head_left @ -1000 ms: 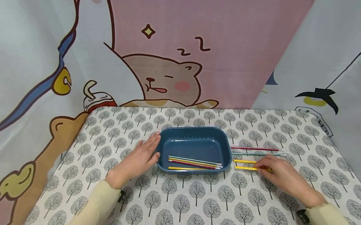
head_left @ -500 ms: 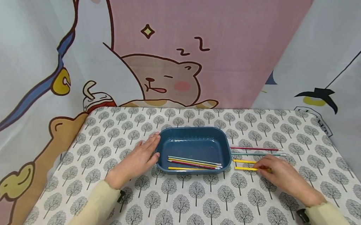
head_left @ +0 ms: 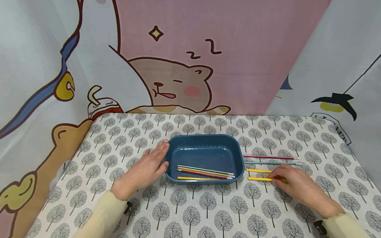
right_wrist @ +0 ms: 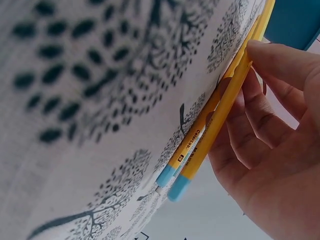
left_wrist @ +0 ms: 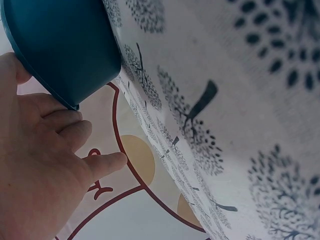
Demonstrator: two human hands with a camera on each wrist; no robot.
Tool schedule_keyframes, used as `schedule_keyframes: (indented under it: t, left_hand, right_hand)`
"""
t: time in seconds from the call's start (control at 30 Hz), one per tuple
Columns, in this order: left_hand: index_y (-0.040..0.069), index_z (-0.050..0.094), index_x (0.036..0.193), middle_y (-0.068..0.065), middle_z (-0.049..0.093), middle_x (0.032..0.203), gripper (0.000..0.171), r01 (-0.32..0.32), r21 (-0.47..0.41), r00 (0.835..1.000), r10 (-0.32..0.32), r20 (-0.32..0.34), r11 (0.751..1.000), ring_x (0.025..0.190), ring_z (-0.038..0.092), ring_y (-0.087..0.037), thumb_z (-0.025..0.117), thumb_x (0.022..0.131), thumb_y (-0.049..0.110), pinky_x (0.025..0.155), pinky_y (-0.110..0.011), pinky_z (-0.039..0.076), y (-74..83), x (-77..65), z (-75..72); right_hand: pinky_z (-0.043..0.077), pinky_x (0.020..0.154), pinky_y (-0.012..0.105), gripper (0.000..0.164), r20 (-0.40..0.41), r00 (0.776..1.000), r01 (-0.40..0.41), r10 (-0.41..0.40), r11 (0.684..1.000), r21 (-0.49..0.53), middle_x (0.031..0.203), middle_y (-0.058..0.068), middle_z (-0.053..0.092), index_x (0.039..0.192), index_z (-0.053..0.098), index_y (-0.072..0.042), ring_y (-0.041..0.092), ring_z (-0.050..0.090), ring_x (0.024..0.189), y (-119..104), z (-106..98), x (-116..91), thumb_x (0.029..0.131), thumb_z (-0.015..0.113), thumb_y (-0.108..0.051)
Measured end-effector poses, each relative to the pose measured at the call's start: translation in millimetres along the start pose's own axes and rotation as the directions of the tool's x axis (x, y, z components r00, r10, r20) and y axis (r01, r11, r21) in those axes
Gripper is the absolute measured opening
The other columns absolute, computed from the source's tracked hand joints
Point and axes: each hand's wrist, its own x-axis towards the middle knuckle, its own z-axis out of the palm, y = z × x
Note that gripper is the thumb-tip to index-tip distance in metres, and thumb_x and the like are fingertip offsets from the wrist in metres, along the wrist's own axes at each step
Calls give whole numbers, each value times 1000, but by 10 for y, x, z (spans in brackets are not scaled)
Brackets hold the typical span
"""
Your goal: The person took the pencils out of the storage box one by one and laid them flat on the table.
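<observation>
A dark blue plastic tray (head_left: pixel 206 136) lies on the table with several pencils (head_left: pixel 206 173) along its near side. My left hand (head_left: pixel 144 171) touches the tray's left end with fairly straight fingers; in the left wrist view the fingertips rest against the tray wall (left_wrist: pixel 65 50). To the right of the tray, my right hand (head_left: pixel 293 183) pinches the nearest yellow pencil (right_wrist: pixel 210 142) between thumb and fingers. Just beyond it, a second yellow pencil (right_wrist: pixel 185 150) with a light blue end lies on the cloth, partly hidden by the hand in the head view.
A red pencil (head_left: pixel 268 157) and a green pencil (head_left: pixel 271 163) lie farther back, beside the tray's right end. The tabletop wears a tree-print cloth (head_left: pixel 183 215). Cartoon-printed fabric (head_left: pixel 250 45) hangs behind and at both sides.
The nearest yellow pencil has shifted very slightly rightward and toward me in the right hand's fingers. The left hand, the tray and the other pencils stay in place.
</observation>
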Motion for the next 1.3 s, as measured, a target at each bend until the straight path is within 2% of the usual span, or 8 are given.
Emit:
schedule_keyframes:
  t: [0.77, 1.03, 1.3]
  left_hand:
    - [2, 25, 162, -12, 20, 171, 64, 10, -3, 1000, -10, 13, 1000, 156, 24, -31, 43, 110, 35, 120, -65, 26, -9, 3, 2]
    - [1, 26, 162, -12, 21, 171, 64, 6, -5, 1000, -6, 7, 1000, 156, 24, -32, 43, 110, 35, 120, -66, 26, -2, -1, 2]
    - [1, 25, 162, -13, 21, 171, 64, 9, -1, 1000, -9, 10, 1000, 156, 24, -33, 44, 110, 33, 120, -66, 25, -10, 2, 6]
  right_hand:
    - [53, 66, 30, 18, 46, 998, -40, 40, 999, 2, 96, -11, 66, 101, 79, -18, 2, 56, 77, -16, -6, 15, 86, 82, -9]
    - [55, 69, 33, 19, 41, 999, -32, 32, 999, -10, 96, -10, 66, 100, 79, -18, 5, 59, 79, -13, -4, 20, 84, 82, -8]
    - [55, 68, 30, 20, 34, 999, -42, 42, 999, 13, 96, -12, 67, 102, 79, -18, 3, 58, 79, -23, -22, -4, 85, 83, -10]
